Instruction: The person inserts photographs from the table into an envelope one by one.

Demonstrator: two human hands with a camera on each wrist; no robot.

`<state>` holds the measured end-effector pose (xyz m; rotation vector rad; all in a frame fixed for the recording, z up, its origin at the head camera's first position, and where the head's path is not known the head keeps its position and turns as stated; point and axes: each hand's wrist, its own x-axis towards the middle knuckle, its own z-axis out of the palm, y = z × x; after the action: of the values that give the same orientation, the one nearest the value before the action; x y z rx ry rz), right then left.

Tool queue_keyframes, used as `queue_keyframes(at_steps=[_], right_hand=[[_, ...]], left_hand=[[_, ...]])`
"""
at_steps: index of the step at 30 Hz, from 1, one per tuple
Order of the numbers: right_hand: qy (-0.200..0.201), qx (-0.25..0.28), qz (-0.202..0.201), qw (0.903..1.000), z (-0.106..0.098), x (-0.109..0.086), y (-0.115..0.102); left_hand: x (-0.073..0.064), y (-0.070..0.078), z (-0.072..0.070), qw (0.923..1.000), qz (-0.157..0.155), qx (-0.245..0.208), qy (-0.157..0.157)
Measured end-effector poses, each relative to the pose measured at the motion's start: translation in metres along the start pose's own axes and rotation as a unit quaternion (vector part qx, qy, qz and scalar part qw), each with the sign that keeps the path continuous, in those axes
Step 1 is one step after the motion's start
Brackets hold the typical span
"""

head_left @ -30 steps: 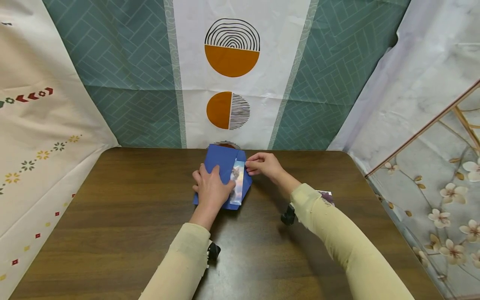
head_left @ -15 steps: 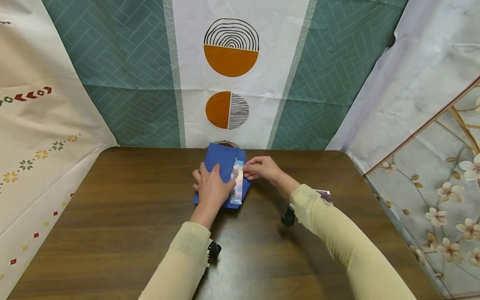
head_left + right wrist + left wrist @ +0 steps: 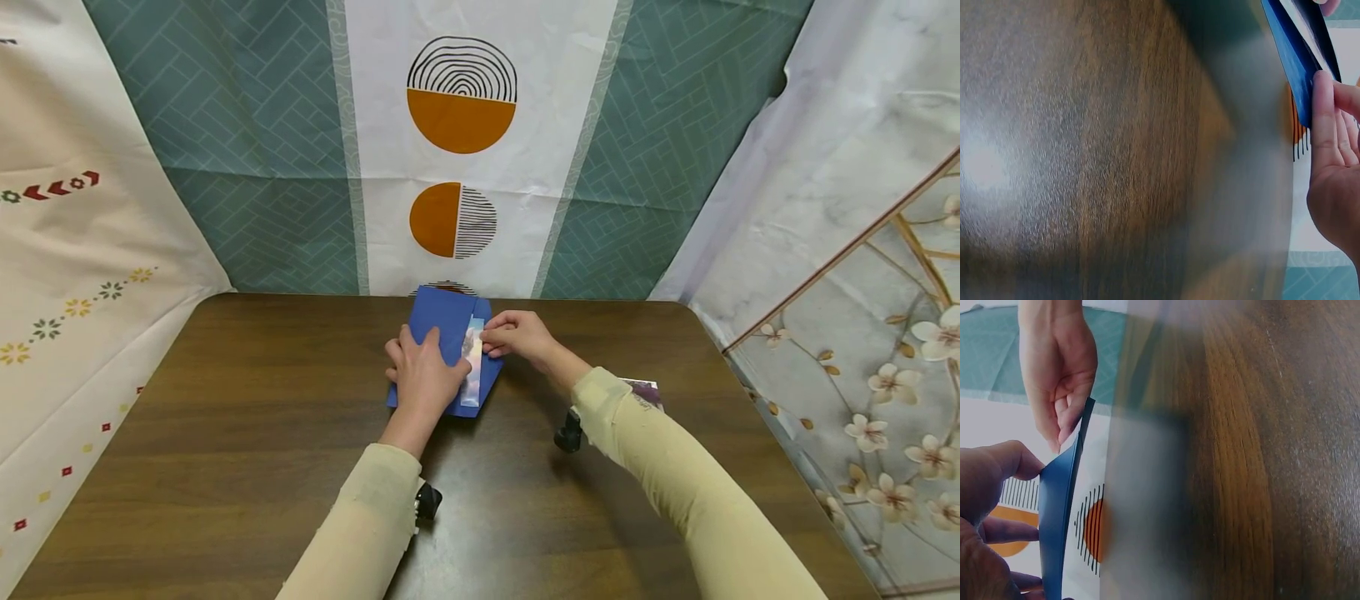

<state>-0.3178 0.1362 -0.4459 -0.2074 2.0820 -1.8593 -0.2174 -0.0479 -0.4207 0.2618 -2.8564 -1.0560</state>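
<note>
A blue envelope [image 3: 441, 312] is held up above the table near its back edge, its flap side toward the right. From its mouth sticks out a strip of a pastel picture card [image 3: 472, 367]; the rest of the card is hidden inside. My left hand [image 3: 422, 375] holds the envelope with fingers spread over its face, the thumb reaching toward the card; in the left wrist view the fingertips press on the blue paper [image 3: 1054, 519]. My right hand [image 3: 519, 337] pinches the card's right edge over the flap. In the right wrist view, the flap [image 3: 1288, 56] lies beside the right fingers.
A printed picture card [image 3: 643, 390] lies on the brown wooden table [image 3: 262, 442], partly hidden behind the right sleeve. Patterned cloths hang behind the table and on both sides. Small black devices sit on both wrists.
The right hand has moved a little to the left with the card, whose visible strip is narrower now. The left hand and the envelope stay nearly in place.
</note>
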Motion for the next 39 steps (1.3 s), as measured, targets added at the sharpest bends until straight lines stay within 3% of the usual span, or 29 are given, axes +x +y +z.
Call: queue_keyframes(at_steps=[16,31,39], right_hand=[[0.005,0.046,-0.008,0.9989,0.015,0.002,0.000],[0.008,0.067,0.001,0.9977,0.015,-0.001,0.001],[-0.026,0.060,0.009,0.9978,0.006,-0.006,-0.003]], left_hand=[[-0.001,-0.001,0.000,1.0000,0.003,-0.002,0.002],[-0.002,0.000,0.000,1.0000,0.004,-0.003,0.005],[0.000,-0.001,0.002,1.0000,0.005,0.003,0.005]])
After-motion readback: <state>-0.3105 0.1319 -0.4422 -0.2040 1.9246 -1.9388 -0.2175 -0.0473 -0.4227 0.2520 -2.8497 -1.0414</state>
